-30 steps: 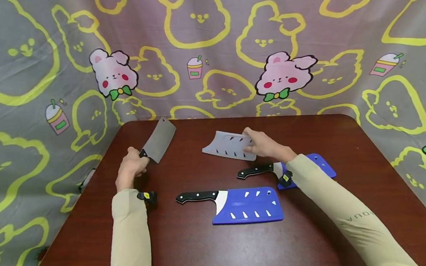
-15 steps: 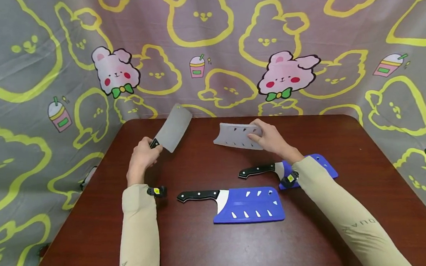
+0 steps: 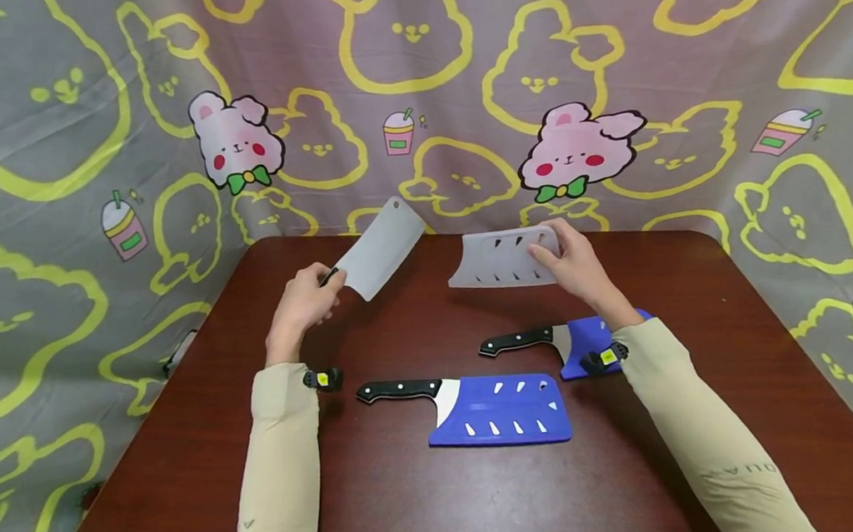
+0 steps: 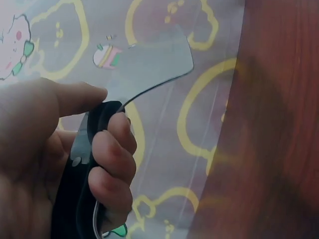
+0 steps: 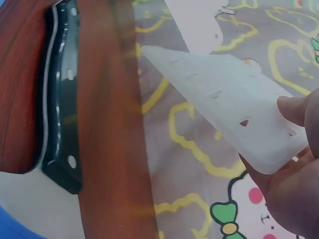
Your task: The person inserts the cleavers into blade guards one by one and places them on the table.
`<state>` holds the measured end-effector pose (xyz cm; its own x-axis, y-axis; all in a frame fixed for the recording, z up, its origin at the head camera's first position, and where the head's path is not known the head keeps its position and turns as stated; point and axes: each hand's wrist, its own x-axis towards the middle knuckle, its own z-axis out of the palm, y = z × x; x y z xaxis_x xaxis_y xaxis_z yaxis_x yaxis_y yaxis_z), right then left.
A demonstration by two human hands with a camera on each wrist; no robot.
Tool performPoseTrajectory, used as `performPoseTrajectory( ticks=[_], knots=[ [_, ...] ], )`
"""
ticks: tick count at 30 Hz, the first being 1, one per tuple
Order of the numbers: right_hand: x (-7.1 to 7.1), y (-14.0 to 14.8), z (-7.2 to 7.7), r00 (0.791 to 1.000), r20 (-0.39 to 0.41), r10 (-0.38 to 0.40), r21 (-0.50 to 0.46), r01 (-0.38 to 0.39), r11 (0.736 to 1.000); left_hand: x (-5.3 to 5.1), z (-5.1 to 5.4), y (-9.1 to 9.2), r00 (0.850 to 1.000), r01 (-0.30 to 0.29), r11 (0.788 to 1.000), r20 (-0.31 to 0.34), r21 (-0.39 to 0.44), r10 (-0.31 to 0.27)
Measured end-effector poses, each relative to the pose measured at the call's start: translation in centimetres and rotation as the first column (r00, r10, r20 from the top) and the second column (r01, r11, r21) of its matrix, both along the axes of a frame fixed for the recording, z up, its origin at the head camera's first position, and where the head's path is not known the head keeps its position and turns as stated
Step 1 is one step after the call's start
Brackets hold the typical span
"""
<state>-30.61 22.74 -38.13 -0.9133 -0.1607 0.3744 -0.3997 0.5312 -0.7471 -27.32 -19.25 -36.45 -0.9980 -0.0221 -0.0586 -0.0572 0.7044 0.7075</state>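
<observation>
My left hand (image 3: 305, 299) grips a cleaver (image 3: 383, 251) by its black handle. The bare metal blade tilts up and to the right above the back of the table; in the left wrist view the fingers wrap the handle (image 4: 75, 194), and the thumb lies along its top. A white slotted blade cover (image 3: 497, 262) is pinched at its right end by my right hand (image 3: 578, 264), thumb on the near face. The cover (image 5: 214, 99) is raised, its wide left end facing the cleaver, with a gap between them. Nothing is inside the cover as far as I can see.
On the table (image 3: 385, 503) lies a cleaver in a blue cover (image 3: 498, 411), its black handle pointing left. Behind it, a second blue-covered cleaver (image 3: 586, 341) is partly hidden by my right forearm. A patterned curtain (image 3: 449, 72) hangs beyond the table's back edge.
My left hand has carried the cleaver to the right and lifted it. My right hand has raised the white cover off the table region and moved it rightward and back.
</observation>
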Motion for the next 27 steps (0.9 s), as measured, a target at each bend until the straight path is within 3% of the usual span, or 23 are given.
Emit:
performPoseTrajectory(
  ticks=[9, 15, 19, 23, 27],
  knots=[
    [1.2, 1.9, 1.2, 0.995, -0.078, -0.056, -0.152, 0.044, 0.987, 0.7, 1.3, 1.5, 0.997, 0.059, 0.998, -0.058, -0.003, -0.059],
    [2.9, 3.4, 2.0, 0.996, -0.079, -0.050, -0.293, 0.025, 0.956, 1.7, 2.4, 2.4, 0.990, 0.107, 0.994, -0.088, -0.007, -0.108],
    [3.7, 4.1, 2.4, 0.998, -0.069, -0.010, -0.431, -0.021, 0.902, 2.2, 2.9, 2.8, 0.985, 0.132, 0.991, -0.108, -0.024, -0.134],
    [4.2, 4.6, 2.6, 0.997, -0.068, 0.033, -0.562, -0.066, 0.825, 2.6, 3.3, 3.1, 0.981, 0.149, 0.988, -0.117, -0.029, -0.152],
    [4.5, 5.1, 2.7, 0.996, -0.072, 0.047, -0.634, -0.082, 0.769, 2.9, 3.6, 3.3, 0.972, 0.188, 0.982, -0.142, -0.025, -0.189]
  ],
)
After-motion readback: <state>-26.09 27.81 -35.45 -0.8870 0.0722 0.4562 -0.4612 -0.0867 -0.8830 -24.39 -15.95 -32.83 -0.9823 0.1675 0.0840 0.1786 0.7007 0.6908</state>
